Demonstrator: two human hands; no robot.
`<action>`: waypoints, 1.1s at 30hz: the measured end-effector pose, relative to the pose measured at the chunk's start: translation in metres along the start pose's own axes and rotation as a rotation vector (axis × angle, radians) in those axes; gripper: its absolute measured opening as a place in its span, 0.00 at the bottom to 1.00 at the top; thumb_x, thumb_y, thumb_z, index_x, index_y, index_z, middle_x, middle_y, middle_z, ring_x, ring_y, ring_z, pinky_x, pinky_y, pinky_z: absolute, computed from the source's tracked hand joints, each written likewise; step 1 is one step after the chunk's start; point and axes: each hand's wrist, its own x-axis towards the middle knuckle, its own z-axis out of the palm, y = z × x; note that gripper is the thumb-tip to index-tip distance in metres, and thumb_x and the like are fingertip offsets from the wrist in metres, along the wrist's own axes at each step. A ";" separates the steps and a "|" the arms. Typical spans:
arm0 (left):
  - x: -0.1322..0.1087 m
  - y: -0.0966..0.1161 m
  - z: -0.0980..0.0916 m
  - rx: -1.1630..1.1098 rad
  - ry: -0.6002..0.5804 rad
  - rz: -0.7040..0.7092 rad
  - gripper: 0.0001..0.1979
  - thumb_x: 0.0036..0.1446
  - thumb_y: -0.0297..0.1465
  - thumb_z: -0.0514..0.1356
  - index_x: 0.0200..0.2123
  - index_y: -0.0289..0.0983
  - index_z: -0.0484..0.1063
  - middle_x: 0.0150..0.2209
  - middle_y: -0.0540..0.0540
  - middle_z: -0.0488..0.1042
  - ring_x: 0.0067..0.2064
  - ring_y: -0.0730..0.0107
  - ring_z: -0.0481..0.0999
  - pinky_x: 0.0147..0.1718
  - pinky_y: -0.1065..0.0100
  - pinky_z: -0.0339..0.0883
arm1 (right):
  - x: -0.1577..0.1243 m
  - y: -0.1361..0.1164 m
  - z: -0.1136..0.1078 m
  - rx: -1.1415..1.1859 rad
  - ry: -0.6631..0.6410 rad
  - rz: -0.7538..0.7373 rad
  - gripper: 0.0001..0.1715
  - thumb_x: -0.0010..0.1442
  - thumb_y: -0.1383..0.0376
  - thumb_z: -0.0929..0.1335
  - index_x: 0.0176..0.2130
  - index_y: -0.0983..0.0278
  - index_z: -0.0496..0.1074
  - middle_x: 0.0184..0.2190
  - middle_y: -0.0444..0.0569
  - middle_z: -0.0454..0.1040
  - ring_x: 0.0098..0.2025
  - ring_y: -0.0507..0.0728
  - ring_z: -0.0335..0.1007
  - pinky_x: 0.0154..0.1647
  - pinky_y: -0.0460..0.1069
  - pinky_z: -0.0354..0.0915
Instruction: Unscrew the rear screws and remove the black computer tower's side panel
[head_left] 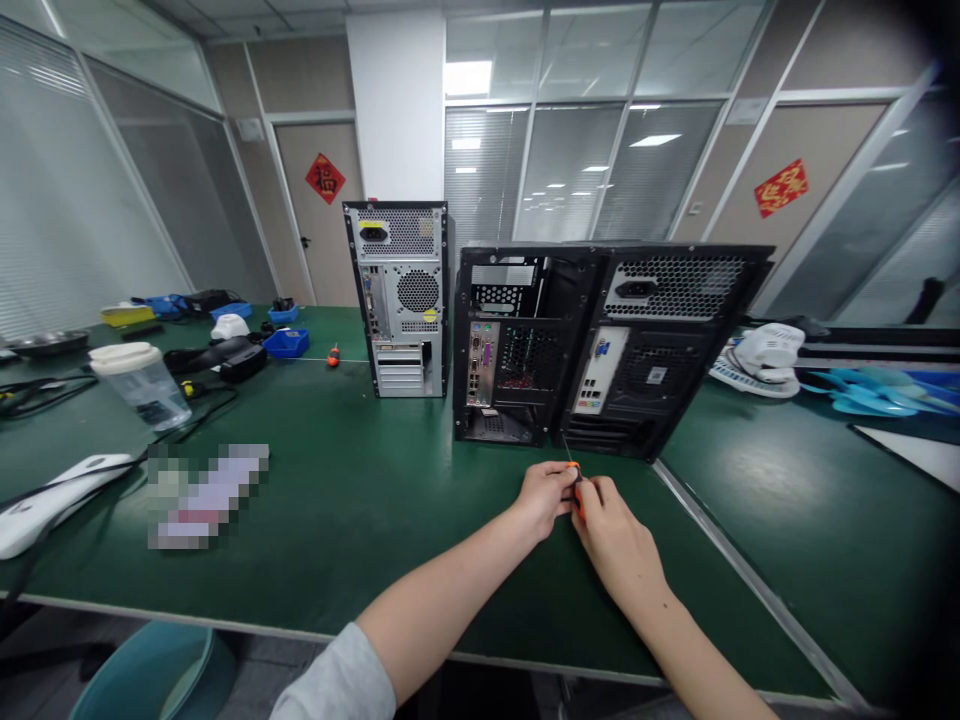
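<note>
A screwdriver [579, 498] with an orange and black handle is held between my two hands, its thin shaft pointing away toward the lower left corner of the rightmost black computer case [646, 350]. My right hand [616, 530] is closed around the handle. The fingers of my left hand [544, 495] pinch the front of the handle near the shaft. Whether the tip touches a screw is too small to tell. Right beside that case stands another black computer case [517, 370], with an open bay at its top. Both show their rear panels.
A third computer case [409, 300] stands farther back left. On the green table [360, 530] are a second orange screwdriver [334, 356], a blue bin [286, 343], a plastic cup [142, 385], cables and a white device [64, 500]. White fan parts [769, 355] lie at right.
</note>
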 end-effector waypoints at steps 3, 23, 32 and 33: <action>-0.001 0.000 0.000 0.005 0.003 -0.004 0.02 0.59 0.23 0.59 0.34 0.33 0.71 0.28 0.50 0.72 0.27 0.79 0.71 0.32 0.72 0.65 | -0.001 0.001 0.002 -0.004 0.003 0.012 0.10 0.65 0.67 0.59 0.42 0.65 0.68 0.35 0.49 0.69 0.30 0.51 0.70 0.16 0.43 0.56; -0.005 0.002 0.004 0.021 0.037 -0.023 0.06 0.61 0.20 0.55 0.37 0.32 0.70 0.27 0.51 0.71 0.25 0.81 0.70 0.31 0.73 0.66 | -0.001 0.004 0.006 0.013 -0.028 0.066 0.16 0.67 0.63 0.57 0.40 0.66 0.71 0.32 0.47 0.65 0.20 0.48 0.62 0.19 0.45 0.56; -0.001 -0.002 0.001 0.010 0.037 0.002 0.02 0.56 0.22 0.61 0.34 0.32 0.72 0.28 0.50 0.71 0.26 0.81 0.69 0.34 0.72 0.68 | 0.000 0.005 0.005 0.102 -0.012 0.118 0.19 0.67 0.60 0.56 0.39 0.67 0.71 0.31 0.49 0.67 0.20 0.50 0.61 0.18 0.46 0.55; 0.000 -0.002 0.001 0.009 0.035 0.004 0.02 0.56 0.22 0.62 0.33 0.32 0.72 0.28 0.50 0.71 0.26 0.81 0.69 0.35 0.72 0.68 | 0.000 0.005 0.005 0.115 -0.013 0.121 0.19 0.67 0.60 0.56 0.39 0.67 0.71 0.31 0.50 0.67 0.20 0.50 0.62 0.19 0.46 0.55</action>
